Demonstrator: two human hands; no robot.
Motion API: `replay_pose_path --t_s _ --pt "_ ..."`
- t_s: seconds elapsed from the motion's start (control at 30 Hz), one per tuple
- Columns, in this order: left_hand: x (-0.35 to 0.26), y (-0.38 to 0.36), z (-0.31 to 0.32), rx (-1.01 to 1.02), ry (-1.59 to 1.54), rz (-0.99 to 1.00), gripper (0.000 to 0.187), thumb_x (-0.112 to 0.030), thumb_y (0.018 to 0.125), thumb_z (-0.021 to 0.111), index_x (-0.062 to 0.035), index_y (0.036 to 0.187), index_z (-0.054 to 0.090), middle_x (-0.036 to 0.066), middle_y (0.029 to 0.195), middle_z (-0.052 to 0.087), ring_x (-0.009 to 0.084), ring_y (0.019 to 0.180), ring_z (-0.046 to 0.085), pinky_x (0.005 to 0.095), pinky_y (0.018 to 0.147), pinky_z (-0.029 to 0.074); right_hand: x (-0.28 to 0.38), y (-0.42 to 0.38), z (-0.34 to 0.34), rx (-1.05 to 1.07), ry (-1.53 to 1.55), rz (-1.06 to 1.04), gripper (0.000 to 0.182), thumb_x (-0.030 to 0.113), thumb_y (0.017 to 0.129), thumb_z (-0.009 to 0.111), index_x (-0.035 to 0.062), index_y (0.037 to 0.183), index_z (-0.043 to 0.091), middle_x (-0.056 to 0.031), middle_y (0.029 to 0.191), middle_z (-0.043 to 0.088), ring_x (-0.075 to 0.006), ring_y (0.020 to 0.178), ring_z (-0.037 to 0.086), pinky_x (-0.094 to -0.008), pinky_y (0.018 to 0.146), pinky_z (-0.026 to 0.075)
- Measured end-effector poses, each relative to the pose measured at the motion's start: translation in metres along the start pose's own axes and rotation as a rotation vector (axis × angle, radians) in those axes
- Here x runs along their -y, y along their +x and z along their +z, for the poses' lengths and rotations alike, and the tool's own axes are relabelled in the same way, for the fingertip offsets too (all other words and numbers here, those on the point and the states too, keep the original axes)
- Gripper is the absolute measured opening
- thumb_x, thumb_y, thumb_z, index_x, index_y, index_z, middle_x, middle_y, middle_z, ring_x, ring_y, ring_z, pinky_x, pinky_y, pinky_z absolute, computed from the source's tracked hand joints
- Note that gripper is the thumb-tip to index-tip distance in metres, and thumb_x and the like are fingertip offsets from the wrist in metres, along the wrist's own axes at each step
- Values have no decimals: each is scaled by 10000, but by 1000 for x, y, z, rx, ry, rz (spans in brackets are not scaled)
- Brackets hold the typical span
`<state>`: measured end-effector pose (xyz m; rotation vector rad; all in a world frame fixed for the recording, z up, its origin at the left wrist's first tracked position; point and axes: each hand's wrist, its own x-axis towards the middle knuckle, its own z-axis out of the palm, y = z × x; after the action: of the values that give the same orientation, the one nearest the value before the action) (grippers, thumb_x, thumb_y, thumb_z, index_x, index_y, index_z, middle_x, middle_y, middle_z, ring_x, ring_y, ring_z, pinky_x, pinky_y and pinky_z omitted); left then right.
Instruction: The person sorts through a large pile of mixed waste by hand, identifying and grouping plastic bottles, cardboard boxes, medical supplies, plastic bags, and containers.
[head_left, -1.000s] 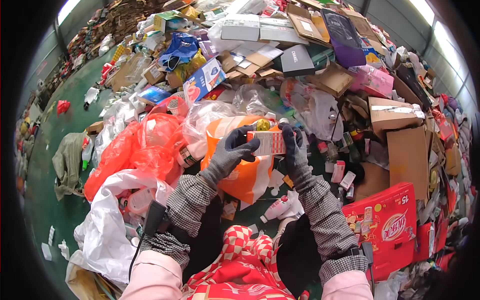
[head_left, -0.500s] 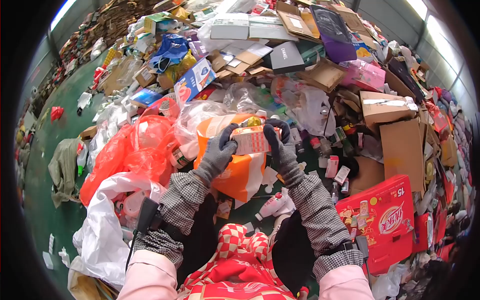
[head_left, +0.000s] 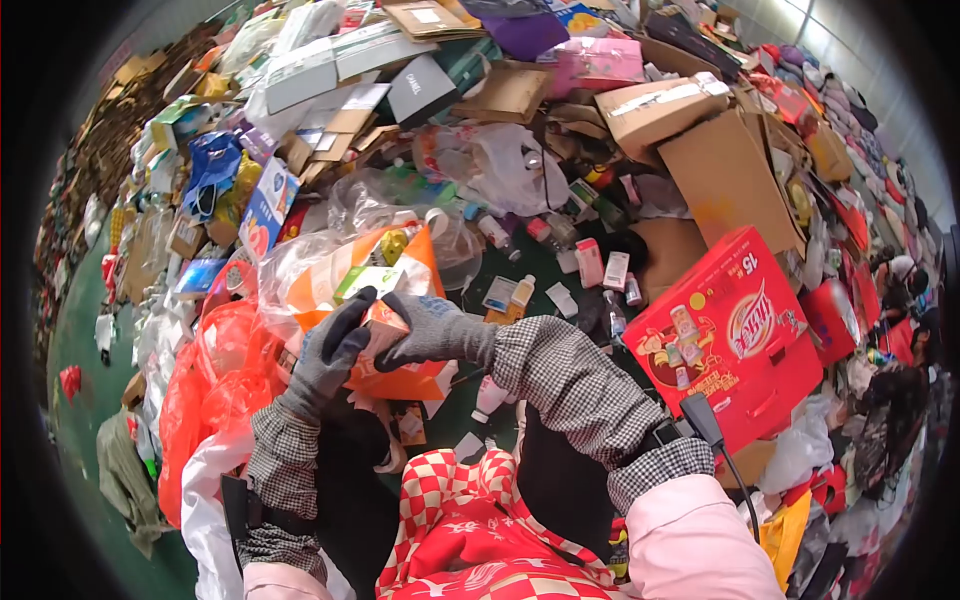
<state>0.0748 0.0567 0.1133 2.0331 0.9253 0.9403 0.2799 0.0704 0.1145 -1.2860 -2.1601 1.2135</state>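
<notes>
A small orange-and-white carton is held between both gloved hands, turned so that mostly one end shows. My left hand, in a grey glove with dark fingertips, is closed around its left side. My right hand pinches it from the right, fingers over the top edge. Behind and beneath the hands lies an orange-and-white plastic bag. A green-and-white box shows at the bag just beyond my fingertips.
To the right stands a large red drink carton, with brown cardboard behind it. Small bottles and boxes lie on the green floor ahead. Red plastic bags sit at the left. A mixed waste heap rises at the back.
My view has swung to the right. The carton has been turned from its broad printed side to its end, and my right hand now reaches across more to the left.
</notes>
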Motion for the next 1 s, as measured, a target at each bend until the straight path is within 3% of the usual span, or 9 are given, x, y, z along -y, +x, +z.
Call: replay_pose_path --t_s 0.3,0.47,0.53,0.67,0.7,0.87,0.93,0.97,1.0 --pt "28 12 14 -205 -310 -52 356 -208 945 400 15 1212 473 148 1283 470 244 1214 421 367 1038 292 9 13 25 -240 18 97 859 516 595 694 -30 1192 405 -211 1051 590 -317 998 585 -396 853 437" --pt "53 23 6 -309 -447 -91 259 -79 908 390 13 1106 529 127 1145 560 204 1072 525 325 959 385 22 13 27 -309 -99 160 831 522 631 675 -21 1193 391 -195 1036 587 -283 974 596 -397 819 456" --pt "82 24 -6 -398 -515 -268 242 -71 904 400 9 1089 535 117 1101 583 193 1021 551 312 923 418 20 18 41 -380 -565 -61 807 507 628 693 -2 1179 394 -162 1094 546 -261 981 588 -408 812 457" --pt "35 28 -8 -377 -428 -216 245 -163 940 445 -4 1092 551 83 1055 596 172 980 561 292 882 439 17 16 24 -408 -172 -61 772 464 603 715 26 1162 412 -169 1051 565 -302 975 580 -407 840 436" --pt "8 27 -3 -309 -222 -43 285 -220 945 460 -6 1109 554 73 1084 587 164 1008 547 285 880 436 17 12 13 -392 -62 -45 770 455 595 720 31 1161 415 -171 1042 568 -311 977 577 -404 843 434" --pt "47 18 -12 -95 -520 -241 291 -144 876 581 0 1127 556 87 1185 558 149 1017 543 285 885 436 -5 9 7 -397 -73 -106 731 408 535 748 36 1103 478 -170 1041 587 -314 990 574 -388 827 442" --pt "18 16 -4 -78 -431 -267 255 -78 855 579 -4 1099 565 73 1106 592 115 935 556 259 832 453 -1 -1 0 -319 -133 -72 736 413 540 741 36 1115 480 -165 1058 587 -304 990 576 -384 827 443" --pt "25 11 -7 -70 -122 -290 211 -18 845 550 4 1053 573 44 1004 614 87 823 546 244 749 463 -2 -3 2 -324 -212 -46 734 420 547 733 40 1122 480 -164 1055 588 -298 990 577 -381 828 444" --pt "28 8 0 -91 -60 -163 153 8 813 549 6 963 581 16 879 606 69 745 505 245 672 457 -4 -1 6 -326 -290 -28 732 427 554 725 45 1129 481 -163 1053 590 -293 990 579 -379 830 445"
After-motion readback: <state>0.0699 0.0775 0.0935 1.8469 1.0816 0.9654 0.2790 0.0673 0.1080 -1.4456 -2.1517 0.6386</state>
